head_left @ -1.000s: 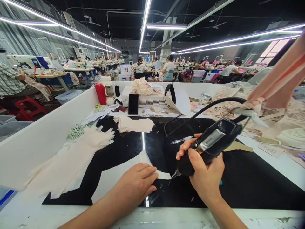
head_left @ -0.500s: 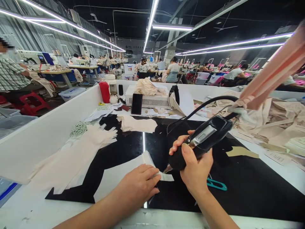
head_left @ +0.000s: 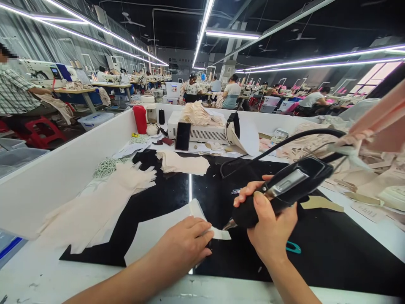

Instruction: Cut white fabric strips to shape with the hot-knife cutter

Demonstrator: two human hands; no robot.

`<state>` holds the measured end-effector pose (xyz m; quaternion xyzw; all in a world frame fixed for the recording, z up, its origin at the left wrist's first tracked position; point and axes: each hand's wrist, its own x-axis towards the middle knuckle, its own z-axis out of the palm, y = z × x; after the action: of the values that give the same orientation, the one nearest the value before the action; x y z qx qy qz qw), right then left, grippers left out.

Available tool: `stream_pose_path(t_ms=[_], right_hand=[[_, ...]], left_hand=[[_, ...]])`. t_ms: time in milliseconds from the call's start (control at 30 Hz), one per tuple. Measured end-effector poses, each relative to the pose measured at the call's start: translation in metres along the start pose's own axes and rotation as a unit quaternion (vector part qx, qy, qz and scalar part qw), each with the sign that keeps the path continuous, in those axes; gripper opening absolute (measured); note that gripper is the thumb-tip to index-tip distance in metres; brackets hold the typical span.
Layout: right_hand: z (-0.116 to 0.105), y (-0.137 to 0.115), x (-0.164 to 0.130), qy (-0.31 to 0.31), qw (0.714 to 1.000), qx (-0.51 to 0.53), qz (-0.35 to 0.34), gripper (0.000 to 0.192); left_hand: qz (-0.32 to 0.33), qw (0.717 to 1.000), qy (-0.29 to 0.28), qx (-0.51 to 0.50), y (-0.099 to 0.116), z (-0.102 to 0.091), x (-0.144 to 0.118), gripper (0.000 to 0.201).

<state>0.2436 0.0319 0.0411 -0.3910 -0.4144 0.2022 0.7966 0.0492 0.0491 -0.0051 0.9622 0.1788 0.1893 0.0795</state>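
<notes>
My left hand (head_left: 188, 240) lies flat, fingers stretched out, on a pale pattern-shaped sheet (head_left: 152, 234) on the black mat (head_left: 329, 257). A narrow white strip (head_left: 221, 234) of it reaches out to the right past my fingertips. My right hand (head_left: 272, 228) is wrapped round a black corded hand tool (head_left: 287, 181) with a silver plate on its side. The tool slants down to the left, and its thin metal tip meets the strip near its right end. Partly hidden by my right wrist is a teal-handled implement (head_left: 293, 248).
Pale fabric pieces (head_left: 95, 207) lie at left beside green cord (head_left: 109, 167); another stack (head_left: 183, 163) lies farther back. A pink cloth strip (head_left: 379, 114) ties up the tool's cable. Behind stand a phone (head_left: 182, 136) and white box (head_left: 205, 134). Fabric (head_left: 379, 169) heaps at right.
My right hand and the tool have shifted right, the tip sliding along the strip towards its right end. My left hand has stayed in place on the sheet.
</notes>
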Motion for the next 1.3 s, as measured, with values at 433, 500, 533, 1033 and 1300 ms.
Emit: stream_pose_path(t_ms=[433,500,533,1033,1300], right_hand=[[0.003,-0.006,-0.005,-0.007,0.999,0.028,0.016,0.030],[0.005,-0.007,-0.009,-0.021,0.999,0.040,0.021,0.030],[0.006,-0.007,-0.012,-0.029,0.998,0.043,0.023,0.030],[0.003,-0.008,-0.013,-0.023,0.999,0.035,0.025,0.029],[-0.004,-0.006,-0.013,-0.029,0.999,0.024,0.010,0.030]], left_hand=[[0.000,1.000,-0.011,0.000,0.000,-0.004,0.001,0.032],[-0.005,1.000,-0.015,-0.006,0.000,-0.004,0.001,0.034],[-0.006,1.000,-0.015,-0.008,0.000,-0.005,0.001,0.034],[-0.001,1.000,-0.013,-0.007,0.001,-0.005,0.002,0.033],[-0.002,1.000,-0.017,0.005,-0.001,-0.001,0.000,0.033]])
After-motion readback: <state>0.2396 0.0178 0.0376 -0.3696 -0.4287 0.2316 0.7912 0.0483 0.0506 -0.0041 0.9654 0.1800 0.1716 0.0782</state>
